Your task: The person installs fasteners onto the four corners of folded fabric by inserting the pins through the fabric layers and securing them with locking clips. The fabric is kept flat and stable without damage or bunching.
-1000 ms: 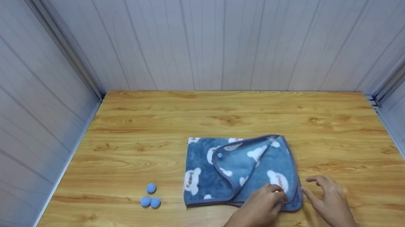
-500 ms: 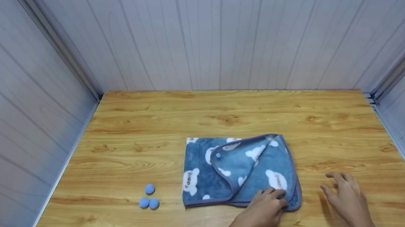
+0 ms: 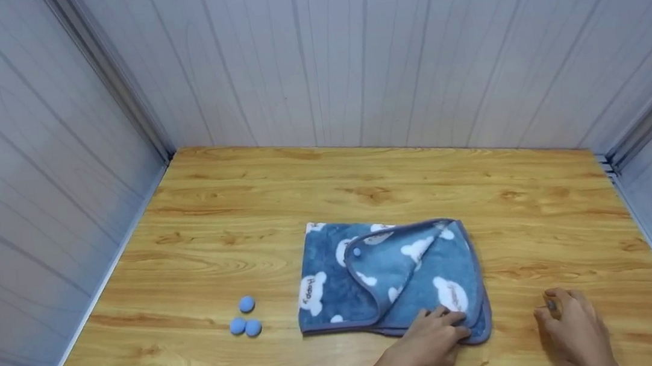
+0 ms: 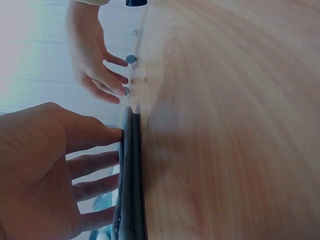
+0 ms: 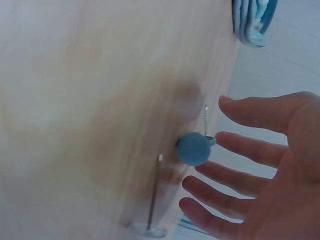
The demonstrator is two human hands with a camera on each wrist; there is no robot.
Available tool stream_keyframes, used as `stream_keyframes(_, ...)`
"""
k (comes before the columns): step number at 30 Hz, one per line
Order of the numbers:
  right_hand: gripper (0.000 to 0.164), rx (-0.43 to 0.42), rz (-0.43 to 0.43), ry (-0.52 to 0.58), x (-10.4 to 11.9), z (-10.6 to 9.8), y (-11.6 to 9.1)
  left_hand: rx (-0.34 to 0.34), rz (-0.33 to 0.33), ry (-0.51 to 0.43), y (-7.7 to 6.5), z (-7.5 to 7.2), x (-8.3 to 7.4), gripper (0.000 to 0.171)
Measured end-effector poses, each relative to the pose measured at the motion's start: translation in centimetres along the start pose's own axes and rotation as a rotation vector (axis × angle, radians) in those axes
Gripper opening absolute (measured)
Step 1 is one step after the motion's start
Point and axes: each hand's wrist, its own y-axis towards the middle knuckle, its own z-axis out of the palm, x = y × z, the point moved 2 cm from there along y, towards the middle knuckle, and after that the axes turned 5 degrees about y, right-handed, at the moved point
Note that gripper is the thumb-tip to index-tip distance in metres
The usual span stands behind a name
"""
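Observation:
A folded blue blanket (image 3: pixel 338 303) with white bear prints lies on the wooden table. My left hand (image 3: pixel 427 342) rests on its near right corner; in the left wrist view the thumb and fingers touch the upper side of the stacked layers (image 4: pixel 131 190). My right hand (image 3: pixel 581 329) is to the right of the blanket, low over the table. Between its thumb and index finger in the right wrist view is a round blue cap (image 5: pixel 193 149), the index fingertip right at it. A thin metal pin on a clear disc (image 5: pixel 149 232) stands close by.
Three round blue caps (image 3: pixel 246 304) sit left of the blanket. One small blue round piece (image 3: pixel 357 252) is on the blanket's folded flap. Pale panel walls (image 3: pixel 337 54) enclose the table's back and sides.
My right hand has moved right, away from the blanket's edge, and its fingers have closed in around a small blue piece. The left hand stays on the blanket corner.

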Motion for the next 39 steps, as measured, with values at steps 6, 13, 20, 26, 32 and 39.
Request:
stream_keyframes(6, 0.048, 0.017, 0.026, 0.004, -0.17, -0.19, 0.30, 0.024, -0.014, -0.039, 0.08, -0.03, 0.06, 0.033)
stream_keyframes(13, 0.027, -0.021, -0.076, 0.027, 0.04, -0.27, 0.12, 0.006, -0.019, -0.039, 0.17, -0.13, 0.08, 0.032)
stream_keyframes(20, 0.025, 0.019, -0.043, 0.033, 0.04, -0.30, 0.49, -0.090, -0.018, 0.023, 0.29, 0.14, 0.09, 0.029)
stream_keyframes(26, 0.025, 0.046, 0.008, 0.021, 0.15, -0.32, 0.69, -0.105, -0.037, -0.005, 0.58, 0.20, 0.30, 0.032)
stream_keyframes(32, 0.024, 0.071, 0.047, 0.043, 0.14, -0.23, 0.64, -0.128, -0.073, -0.055, 0.65, 0.12, 0.39, 0.033)
stream_keyframes(39, 0.023, 0.099, 0.065, 0.061, 0.01, -0.08, 0.39, -0.154, -0.093, -0.163, 0.45, 0.39, 0.41, 0.032)
